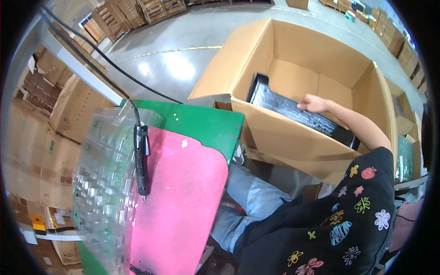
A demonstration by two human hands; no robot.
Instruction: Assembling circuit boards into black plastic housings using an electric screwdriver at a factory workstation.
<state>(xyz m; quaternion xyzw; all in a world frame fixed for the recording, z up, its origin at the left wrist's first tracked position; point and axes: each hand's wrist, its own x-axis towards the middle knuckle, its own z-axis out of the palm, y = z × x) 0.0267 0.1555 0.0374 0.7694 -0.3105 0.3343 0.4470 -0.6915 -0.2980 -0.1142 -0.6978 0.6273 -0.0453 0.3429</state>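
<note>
My right hand [312,103] reaches into a large open cardboard box [284,133], its fingers closed on the upper edge of a long black plastic panel [288,108]. The panel is shiny, with an upturned end at the left, and lies slanted just inside the near wall of the box. Its lower side is hidden by that wall. My left hand is out of the picture.
Left of me, a green table [206,120] carries a pink mat [183,192] and stacked clear plastic trays [103,183]. A black electric screwdriver [141,158] hangs from its cable over the mat's edge. Cartons [59,169] are stacked beyond the table.
</note>
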